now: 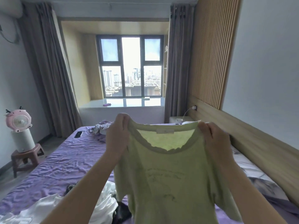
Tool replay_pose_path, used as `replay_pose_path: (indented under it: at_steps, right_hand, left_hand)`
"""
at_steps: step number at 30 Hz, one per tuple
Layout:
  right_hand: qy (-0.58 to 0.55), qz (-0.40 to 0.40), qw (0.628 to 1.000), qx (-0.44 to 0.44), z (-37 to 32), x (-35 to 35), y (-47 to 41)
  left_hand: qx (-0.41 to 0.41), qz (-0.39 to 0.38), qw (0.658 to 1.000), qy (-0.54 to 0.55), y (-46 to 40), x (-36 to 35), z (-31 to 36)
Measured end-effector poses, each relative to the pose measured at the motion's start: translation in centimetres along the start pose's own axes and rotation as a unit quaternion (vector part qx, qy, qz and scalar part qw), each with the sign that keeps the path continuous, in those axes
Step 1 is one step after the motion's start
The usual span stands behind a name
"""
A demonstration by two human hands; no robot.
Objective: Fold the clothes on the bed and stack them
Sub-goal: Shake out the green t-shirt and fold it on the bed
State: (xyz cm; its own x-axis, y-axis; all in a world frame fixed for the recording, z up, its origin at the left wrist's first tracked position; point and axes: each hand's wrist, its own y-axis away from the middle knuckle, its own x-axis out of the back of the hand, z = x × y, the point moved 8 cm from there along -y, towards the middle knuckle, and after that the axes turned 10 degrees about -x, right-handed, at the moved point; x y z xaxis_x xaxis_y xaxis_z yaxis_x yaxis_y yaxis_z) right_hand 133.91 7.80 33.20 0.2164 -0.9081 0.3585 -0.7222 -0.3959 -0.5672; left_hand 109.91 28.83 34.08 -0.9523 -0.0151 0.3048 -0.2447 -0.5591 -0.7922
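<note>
- Bed (53, 165) w/ wrinkled purple sheet.
- White garment (103, 206) crumpled at near edge, dark clothes (121, 212) just beside it.
- Far end: clothes heap (101, 129), black phone (78, 134) nearby.
- Grey-white bedding (249, 167) along right side.

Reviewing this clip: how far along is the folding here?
Early. No folded stack shows anywhere. In hand: left hand and right hand hold a green T-shirt up by its shoulders, unfolded. Left: white clothes crumpled near the camera and a heap farther up the purple bed.
</note>
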Motion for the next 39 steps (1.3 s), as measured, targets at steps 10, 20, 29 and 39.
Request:
replay_pose_path:
  at_steps: [10,20,29,39]
  right_hand:
    - [0.112,0.052,0.988,0.096,0.2,5.2,-3.8]
    - [0.087,-0.238,0.956,-0.145,25.8,-9.9,-2.0]
    - [0.068,-0.401,0.857,-0.318,47.0,-21.1,6.7]
    - [0.19,-0.327,0.901,-0.21,52.0,-28.4,2.0]
  left_hand:
    - [-0.101,-0.089,0.99,0.035,-2.4,-4.5,4.6]
    - [0.161,-0.38,0.91,0.045,12.1,-25.4,-12.5]
    - [0.311,-0.47,0.826,-0.021,27.2,-35.5,-25.4]
    - [0.316,-0.346,0.878,-0.097,24.7,-39.6,-34.5]
